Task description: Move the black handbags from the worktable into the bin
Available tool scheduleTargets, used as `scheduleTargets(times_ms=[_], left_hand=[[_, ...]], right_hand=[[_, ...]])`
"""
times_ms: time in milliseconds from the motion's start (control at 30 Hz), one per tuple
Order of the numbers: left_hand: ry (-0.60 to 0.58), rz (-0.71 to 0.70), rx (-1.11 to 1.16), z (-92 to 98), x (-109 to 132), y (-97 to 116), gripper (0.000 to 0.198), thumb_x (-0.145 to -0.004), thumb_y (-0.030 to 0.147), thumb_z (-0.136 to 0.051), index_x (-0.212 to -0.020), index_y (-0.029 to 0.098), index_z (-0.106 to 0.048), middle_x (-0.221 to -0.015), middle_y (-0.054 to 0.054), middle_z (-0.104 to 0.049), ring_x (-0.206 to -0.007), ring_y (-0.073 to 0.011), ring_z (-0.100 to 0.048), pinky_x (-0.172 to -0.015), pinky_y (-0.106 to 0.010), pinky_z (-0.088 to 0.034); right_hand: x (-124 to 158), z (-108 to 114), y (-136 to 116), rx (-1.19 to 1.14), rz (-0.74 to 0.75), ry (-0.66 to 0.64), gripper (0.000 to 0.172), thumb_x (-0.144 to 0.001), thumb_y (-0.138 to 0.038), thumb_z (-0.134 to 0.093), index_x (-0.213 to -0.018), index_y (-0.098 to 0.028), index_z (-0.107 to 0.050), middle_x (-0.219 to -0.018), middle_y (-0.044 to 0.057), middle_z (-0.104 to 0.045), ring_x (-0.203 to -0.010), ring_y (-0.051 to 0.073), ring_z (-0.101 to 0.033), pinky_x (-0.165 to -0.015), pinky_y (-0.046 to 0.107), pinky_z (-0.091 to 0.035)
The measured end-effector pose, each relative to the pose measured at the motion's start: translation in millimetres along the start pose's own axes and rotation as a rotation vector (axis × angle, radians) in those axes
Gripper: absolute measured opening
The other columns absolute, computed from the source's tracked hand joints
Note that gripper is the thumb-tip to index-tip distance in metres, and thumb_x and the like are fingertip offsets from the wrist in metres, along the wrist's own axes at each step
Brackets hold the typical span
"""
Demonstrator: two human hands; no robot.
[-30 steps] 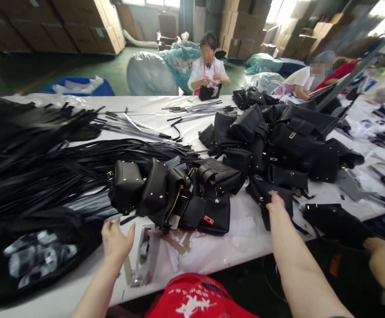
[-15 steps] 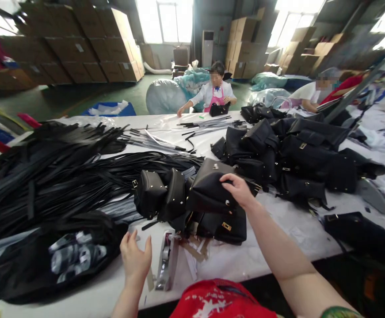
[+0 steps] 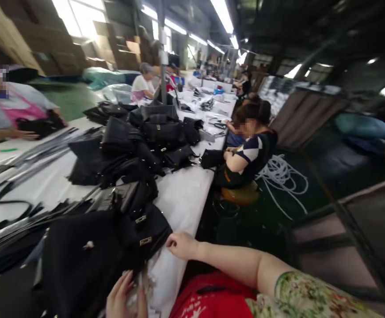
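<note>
My left hand (image 3: 122,297) is at the bottom of the view, fingers apart and holding nothing, close to the near side of a large black handbag (image 3: 79,251). My right hand (image 3: 183,245) is curled closed at the right corner of a black bag with gold clasps (image 3: 152,229). Whether it pinches that corner or something small I cannot make out. The large handbag has a silver-coloured stud on its face and leans against the clasped bag. A bag with a metal fitting (image 3: 116,196) lies just behind them.
A heap of black bags (image 3: 146,137) covers the middle of the white table (image 3: 185,194). Black straps (image 3: 23,176) lie at left. One co-worker (image 3: 23,110) sits across the table, another (image 3: 248,145) along its right edge. A coil of white rope (image 3: 281,176) lies on the floor.
The view has swung to the right. My right hand has left the top of the handbag for the clasped bag's corner and its fingers have curled. My left hand is now close beside the bags.
</note>
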State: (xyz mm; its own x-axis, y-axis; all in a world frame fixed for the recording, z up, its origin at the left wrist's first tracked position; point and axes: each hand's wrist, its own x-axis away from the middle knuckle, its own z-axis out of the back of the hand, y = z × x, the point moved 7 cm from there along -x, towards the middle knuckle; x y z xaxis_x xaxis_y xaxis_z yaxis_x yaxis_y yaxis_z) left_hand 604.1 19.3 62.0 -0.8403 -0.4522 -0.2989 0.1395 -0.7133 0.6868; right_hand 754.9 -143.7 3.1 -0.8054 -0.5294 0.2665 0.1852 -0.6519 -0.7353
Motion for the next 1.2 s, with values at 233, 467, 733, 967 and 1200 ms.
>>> scheduleTargets(times_ms=[233, 467, 733, 967, 1200], left_hand=[[-0.348, -0.292, 0.250, -103.7, 11.8, 123.2, 0.033, -0.092, 0.028, -0.046, -0.123, 0.018, -0.051, -0.122, -0.016, -0.056, -0.109, -0.0250, -0.059, -0.086, -0.042, -0.058], [-0.753, -0.646, 0.420, -235.1, 164.7, 292.5, 0.033, -0.090, 0.031, -0.053, -0.120, 0.018, -0.054, -0.119, -0.014, -0.058, -0.107, -0.0251, -0.061, -0.084, -0.042, -0.058], [-1.588, -1.029, 0.492, -339.1, 495.4, 473.7, 0.036, -0.086, 0.039, -0.053, -0.112, 0.015, -0.061, -0.105, -0.014, -0.065, -0.091, -0.0242, -0.067, -0.077, -0.039, -0.060], [-2.096, -1.561, 0.136, -344.1, 655.9, 533.4, 0.027, -0.088, 0.033, -0.048, -0.103, 0.021, -0.067, -0.098, -0.008, -0.072, -0.092, -0.0212, -0.069, -0.084, -0.033, -0.055], [-1.845, -1.976, 0.256, -394.2, 760.9, 593.5, 0.037, -0.091, 0.032, -0.046, -0.119, 0.012, -0.060, -0.121, -0.016, -0.065, -0.117, -0.0262, -0.059, -0.104, -0.041, -0.045]], right_hand=[[214.9, 49.0, 165.4, 0.016, -0.372, 0.139, 0.017, -0.076, -0.013, -0.050, -0.077, -0.019, -0.065, -0.086, 0.009, -0.069, -0.083, 0.024, -0.064, -0.074, 0.032, -0.046], [460.3, 34.9, 280.2, -0.105, -0.755, 0.307, 0.023, -0.078, -0.017, -0.053, -0.091, -0.021, -0.071, -0.097, 0.007, -0.072, -0.091, 0.021, -0.066, -0.077, 0.026, -0.046], [758.7, 4.7, 377.9, -0.479, -1.164, 0.725, 0.016, -0.070, -0.016, -0.059, -0.073, -0.021, -0.074, -0.077, 0.003, -0.073, -0.074, 0.019, -0.065, -0.065, 0.024, -0.043], [953.0, -41.4, 360.0, -0.642, -1.406, 1.144, 0.016, -0.076, -0.018, -0.057, -0.079, -0.018, -0.073, -0.081, 0.005, -0.072, -0.073, 0.018, -0.063, -0.066, 0.024, -0.041], [1104.1, -104.4, 242.9, -0.752, -1.850, 1.414, 0.006, -0.068, -0.018, -0.067, -0.062, -0.018, -0.067, -0.066, 0.004, -0.067, -0.062, 0.017, -0.061, -0.062, 0.025, -0.043]])
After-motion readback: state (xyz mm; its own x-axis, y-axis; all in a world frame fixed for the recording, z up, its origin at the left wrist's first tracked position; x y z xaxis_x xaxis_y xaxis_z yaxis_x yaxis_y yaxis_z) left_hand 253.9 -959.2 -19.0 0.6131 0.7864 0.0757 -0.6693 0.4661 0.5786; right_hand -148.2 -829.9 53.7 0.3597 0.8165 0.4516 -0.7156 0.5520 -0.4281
